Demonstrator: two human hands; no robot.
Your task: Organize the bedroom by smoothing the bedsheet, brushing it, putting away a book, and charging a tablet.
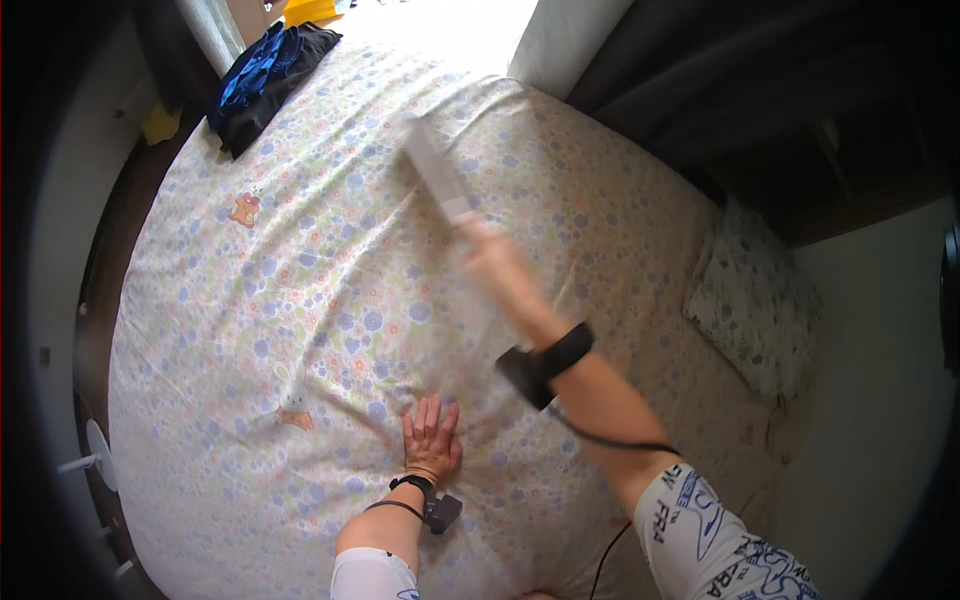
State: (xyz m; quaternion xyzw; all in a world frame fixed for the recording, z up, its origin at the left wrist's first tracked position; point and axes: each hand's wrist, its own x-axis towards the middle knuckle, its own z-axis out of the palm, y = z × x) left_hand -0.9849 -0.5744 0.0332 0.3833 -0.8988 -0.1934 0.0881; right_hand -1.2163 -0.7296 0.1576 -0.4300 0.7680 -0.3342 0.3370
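Note:
A bed sheet [352, 300] with a floral print and cartoon animals covers the bed before me, with wrinkles across it. My right hand [491, 251] is closed on the near end of a long flat light-grey tool [437, 169], perhaps a bed brush or scraper; motion blur hides its exact kind. The tool points up and left, over the far middle of the sheet. Lower down, my left hand [433, 442] lies palm down on the sheet, fingers slightly spread, holding nothing. Each wrist bears a black strap with a small device and a cable.
Dark clothes with blue parts [262, 82] lie at the bed's far left corner. A patterned pillow [754, 307] is at the right edge. Grey curtains [570, 45] hang at the far side, beside a bright window. A white round object [100, 456] stands left of the bed.

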